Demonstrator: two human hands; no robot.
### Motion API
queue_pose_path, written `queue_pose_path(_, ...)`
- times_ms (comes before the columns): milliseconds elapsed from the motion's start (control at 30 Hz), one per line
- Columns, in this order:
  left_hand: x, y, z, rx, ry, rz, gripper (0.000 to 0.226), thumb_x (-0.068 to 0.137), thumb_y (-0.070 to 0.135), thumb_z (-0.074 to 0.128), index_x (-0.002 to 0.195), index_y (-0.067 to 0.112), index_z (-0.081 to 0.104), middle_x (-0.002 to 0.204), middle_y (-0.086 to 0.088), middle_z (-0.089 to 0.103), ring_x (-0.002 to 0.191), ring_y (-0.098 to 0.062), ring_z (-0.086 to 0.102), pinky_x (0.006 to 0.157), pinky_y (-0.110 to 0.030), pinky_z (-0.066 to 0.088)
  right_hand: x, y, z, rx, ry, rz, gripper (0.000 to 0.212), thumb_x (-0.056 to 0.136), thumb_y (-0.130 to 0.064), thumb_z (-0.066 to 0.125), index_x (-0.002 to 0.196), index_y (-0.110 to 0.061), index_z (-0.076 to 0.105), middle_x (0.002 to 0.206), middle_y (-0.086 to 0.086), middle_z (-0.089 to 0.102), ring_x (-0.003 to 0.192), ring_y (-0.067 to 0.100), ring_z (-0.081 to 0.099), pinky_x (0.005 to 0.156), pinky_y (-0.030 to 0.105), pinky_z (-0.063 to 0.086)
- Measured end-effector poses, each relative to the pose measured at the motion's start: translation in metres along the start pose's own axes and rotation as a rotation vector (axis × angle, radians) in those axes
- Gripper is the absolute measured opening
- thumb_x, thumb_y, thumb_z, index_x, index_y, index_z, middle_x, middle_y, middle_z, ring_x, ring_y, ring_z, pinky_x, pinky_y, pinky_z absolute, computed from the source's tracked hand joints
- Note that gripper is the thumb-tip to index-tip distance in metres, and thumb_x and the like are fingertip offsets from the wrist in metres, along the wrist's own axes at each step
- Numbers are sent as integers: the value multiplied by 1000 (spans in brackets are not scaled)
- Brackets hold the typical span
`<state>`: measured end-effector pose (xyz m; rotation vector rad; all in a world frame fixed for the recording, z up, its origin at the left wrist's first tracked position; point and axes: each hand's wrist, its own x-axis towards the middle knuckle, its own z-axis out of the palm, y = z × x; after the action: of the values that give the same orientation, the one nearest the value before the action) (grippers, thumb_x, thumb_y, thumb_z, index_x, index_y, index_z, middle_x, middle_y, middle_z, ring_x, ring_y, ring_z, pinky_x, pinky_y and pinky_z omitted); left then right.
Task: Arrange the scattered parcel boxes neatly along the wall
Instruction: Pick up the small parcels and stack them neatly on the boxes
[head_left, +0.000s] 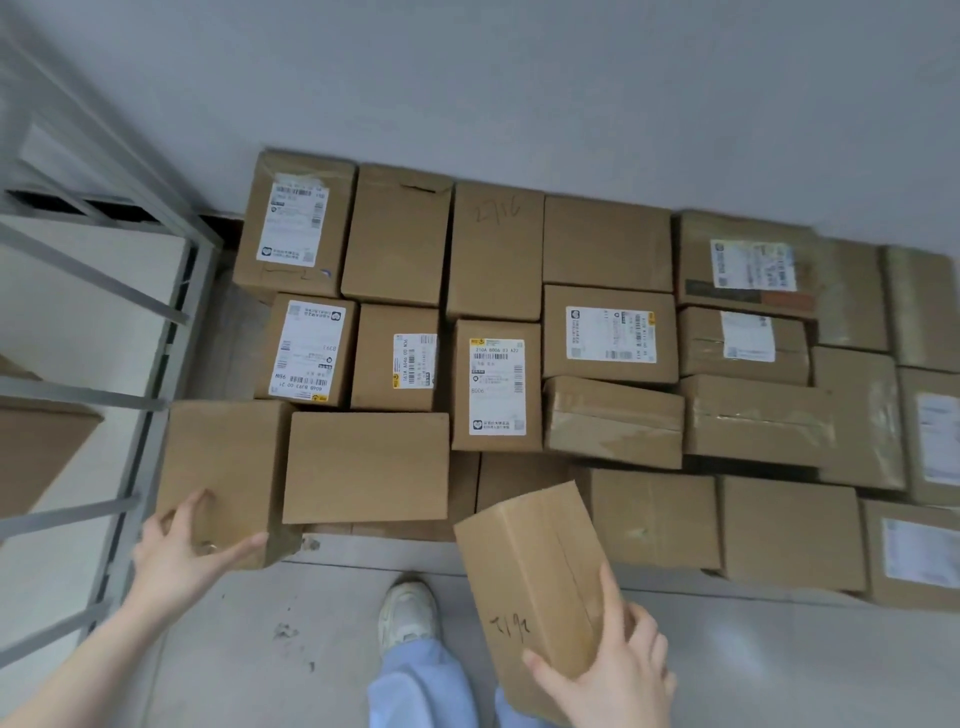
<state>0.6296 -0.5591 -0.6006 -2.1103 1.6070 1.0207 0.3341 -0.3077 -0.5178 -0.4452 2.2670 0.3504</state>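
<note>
Grey floor (260, 649) fills the foreground from where I watch, with a white shoe (408, 610) and a pale blue trouser leg (421, 686) directly below the camera. Nearest the lens, the right hand (618, 675) clasps the near end of a small carton (535, 577), thumb across its top face and fingers wrapped round its right side. The carton bears handwritten digits and is held tilted, its far end pointing toward the front row of parcels.

To the left, the left hand (182, 551) grips the near corner of a plain box (223, 457), fingers on top and thumb along the front edge. That box sits at the left end of the front row, just beside a wider unmarked box (366, 467).

Behind them, I count several rows of brown parcels packed side by side, among them a tall labelled box (496, 384) with a white shipping sticker. The back row stands against the pale wall (519, 78). A grey metal rack (104, 312) frames the left side.
</note>
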Motion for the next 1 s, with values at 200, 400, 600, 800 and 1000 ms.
queue_pose_path(200, -16, 2, 5, -65, -10, -26, 93, 69, 45, 80, 146, 21, 34, 144, -25, 31, 133, -45, 29, 107, -59, 28, 5, 16, -43, -70, -60, -64, 122, 54, -88, 51, 146, -39, -14, 145, 3, 17, 136, 21, 20, 109, 40, 28)
queue_pose_path(400, -101, 44, 45, -509, -234, -300, 50, 89, 25, 65, 132, 9, 45, 128, -18, 51, 113, -33, 51, 99, -43, 42, 19, -10, -86, -24, -366, -79, 116, 56, -79, 62, 150, -35, 10, 147, 6, 31, 135, 26, 30, 110, 43, 31)
queue_pose_path(600, -175, 122, 93, -822, -743, -609, 75, 76, 67, 58, 134, 21, 45, 135, -15, 49, 123, -32, 47, 97, -48, 43, 56, -39, -143, 140, -694, -92, 97, 64, -64, 73, 146, -30, 33, 147, -1, 40, 123, 21, 47, 100, 33, 41)
queue_pose_path(800, -185, 154, 110, -1284, -953, -651, 57, 79, 66, 56, 114, 23, 61, 113, -20, 67, 116, -37, 54, 101, -65, 34, 95, -41, -167, 17, -784, -2, 101, 42, -76, 76, 128, -31, 51, 127, 4, 54, 112, 24, 54, 92, 41, 46)
queue_pose_path(1000, -196, 176, 131, -1475, -892, -667, 37, 82, 35, 67, 115, 19, 61, 119, -22, 62, 116, -40, 56, 96, -65, 40, 114, -44, -175, 165, -794, -22, 65, 68, -66, 69, 118, -26, 61, 106, -1, 66, 91, 13, 64, 64, 23, 48)
